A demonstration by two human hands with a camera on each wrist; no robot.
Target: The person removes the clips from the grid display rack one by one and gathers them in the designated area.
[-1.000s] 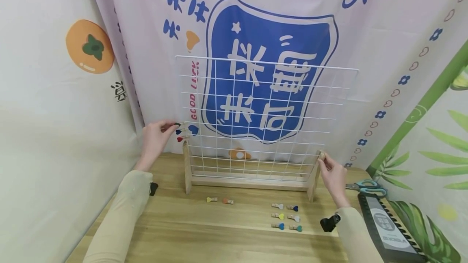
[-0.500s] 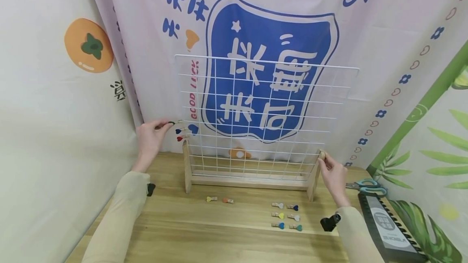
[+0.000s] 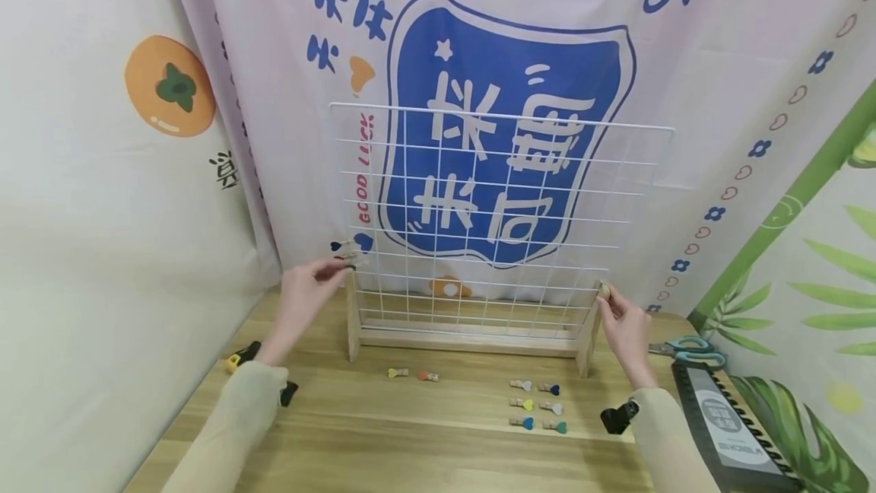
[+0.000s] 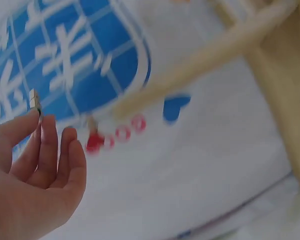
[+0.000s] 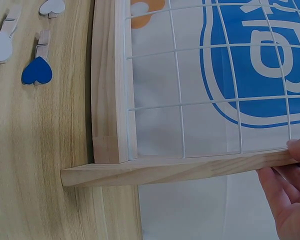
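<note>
My left hand (image 3: 311, 287) pinches a small wooden clothespin (image 4: 35, 101) between thumb and fingers; a dark bit at its end shows at the fingertips. It is beside the left edge of the white wire grid (image 3: 502, 113), close to the top of the left wooden upright. Just above the hand, a clothespin with a dark blue heart (image 3: 336, 246) is clipped to the grid's edge. Below that one is a clothespin with a red heart (image 4: 95, 142), mostly covered by the hand in the head view. My right hand (image 3: 626, 328) grips the top of the right wooden upright (image 5: 190, 169).
On the table lie yellow (image 3: 393, 373) and orange (image 3: 426, 376) heart clothespins, and farther right several more, including a blue one (image 5: 37, 71). Scissors (image 3: 691, 348) and a black-edged notebook (image 3: 728, 421) are at the right. A yellow-black tool (image 3: 241, 357) lies at the left.
My left hand first drew back left with the clothespin from above the dark blue one, then came down and right, below it. My right hand stayed on the upright.
</note>
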